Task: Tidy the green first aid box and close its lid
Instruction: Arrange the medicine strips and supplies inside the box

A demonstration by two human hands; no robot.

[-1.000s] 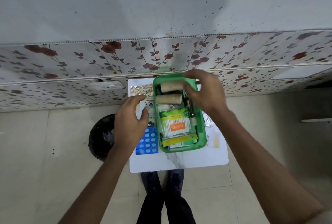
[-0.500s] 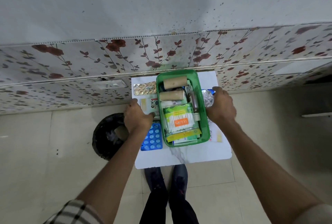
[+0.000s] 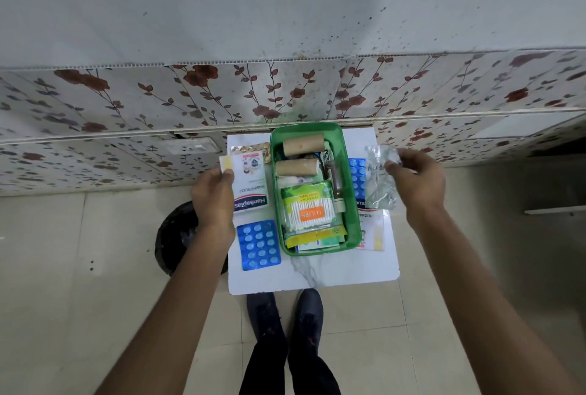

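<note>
The green first aid box (image 3: 350,172) sits open on a small white table (image 3: 317,274); no lid is in view. Inside lie two brown bandage rolls (image 3: 302,144), a cotton swab pack (image 3: 309,210), a brown vial (image 3: 334,179) and flat sachets. My left hand (image 3: 213,196) holds a white Hansaplast plaster pack (image 3: 250,183) just left of the box. My right hand (image 3: 415,179) holds a silver foil strip (image 3: 379,180) to the right of the box.
On the table lie a blue pill blister (image 3: 258,245) at the left, another blue blister (image 3: 356,172) and a plaster pack (image 3: 371,229) at the right, and a gold blister (image 3: 253,148) behind. A black bin (image 3: 177,236) stands on the floor left. A floral wall is close behind.
Both hands left the box's sides and lifted items from the table: the left raised the plaster pack, the right picked up the silver foil strip, uncovering a blue blister.
</note>
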